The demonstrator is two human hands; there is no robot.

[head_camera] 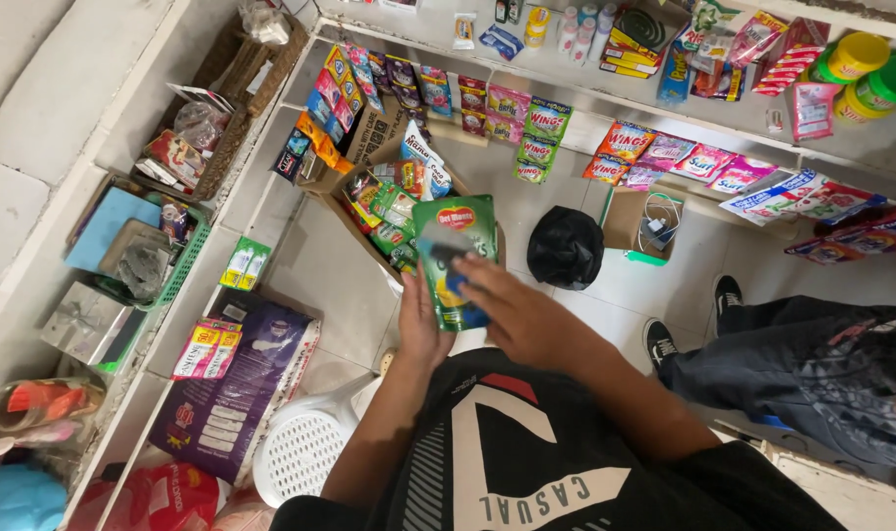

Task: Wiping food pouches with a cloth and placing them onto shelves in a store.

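Both your hands are on one green pouch [455, 258], held upright in front of your chest, above the open cardboard box [369, 133] of sachets on the floor. Your left hand [420, 329] grips its lower left edge, fingers wrapped round behind and thumb at the side. Your right hand [521, 315] reaches across from the right, fingers clasped over the pouch's lower front, where a blue patch shows between them. The pouch is blurred, so its finer print can't be read.

Just behind the pouch, the box holds more green and red packets [389, 211], packed loosely and tilted. A black bag [565, 247] lies on the tiles just right of the box, and a small carton [633, 218] with a cable in it sits beside that. Strips of sachets [664, 152] hang along the shelf edge beyond. To your left, a white plastic stool [305, 447] stands near your knee, touching a purple sack [233, 393] leaning on the shelving. Another person's legs, in dark trousers and black shoes [659, 341], reach in from the right, well apart from your hands
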